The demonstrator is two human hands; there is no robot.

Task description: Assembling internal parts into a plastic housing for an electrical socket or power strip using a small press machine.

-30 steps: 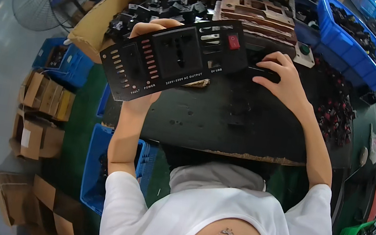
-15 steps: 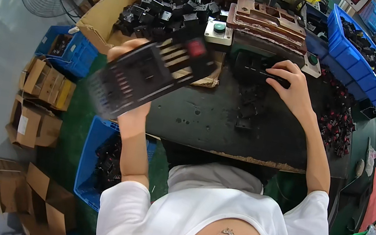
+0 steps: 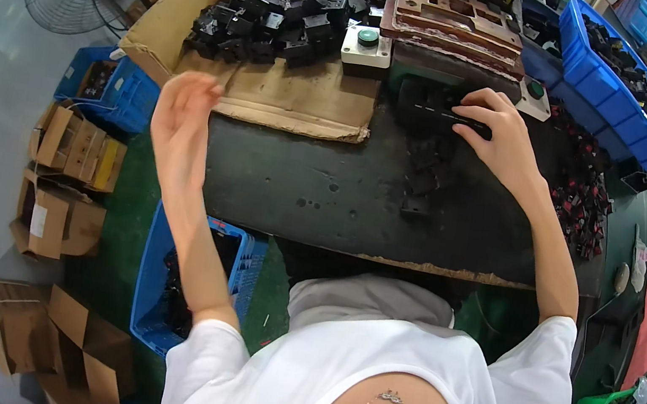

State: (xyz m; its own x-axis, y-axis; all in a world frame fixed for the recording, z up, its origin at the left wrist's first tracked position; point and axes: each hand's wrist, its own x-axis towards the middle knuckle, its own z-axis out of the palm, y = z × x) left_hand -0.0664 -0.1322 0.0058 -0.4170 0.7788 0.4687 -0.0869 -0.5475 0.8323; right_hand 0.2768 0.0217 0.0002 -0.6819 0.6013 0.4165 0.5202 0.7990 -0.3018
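My right hand [image 3: 499, 135] pinches the right end of a long black plastic housing [image 3: 424, 109], which lies at the far side of the bench in front of the brown press fixture [image 3: 457, 34]. Its details are dark and partly hidden by my fingers. Just nearer to me, several small black parts [image 3: 424, 186] lie in a short row. My left hand [image 3: 186, 115] is raised over the bench's left edge, near the cardboard sheet's corner. It holds nothing, and its fingers are loosely bent and slightly blurred.
Small black parts [image 3: 285, 20] fill a cardboard box [image 3: 167, 22] at the back left. Green-button boxes [image 3: 367, 45] flank the press. Red-and-black pieces [image 3: 584, 207] are heaped at right, below a blue crate [image 3: 616, 88]. Another blue crate [image 3: 146, 292] stands below the bench's left edge.
The long black slotted housing with a red switch has left my left hand, which has moved left. My right hand stays on the housing by the press.
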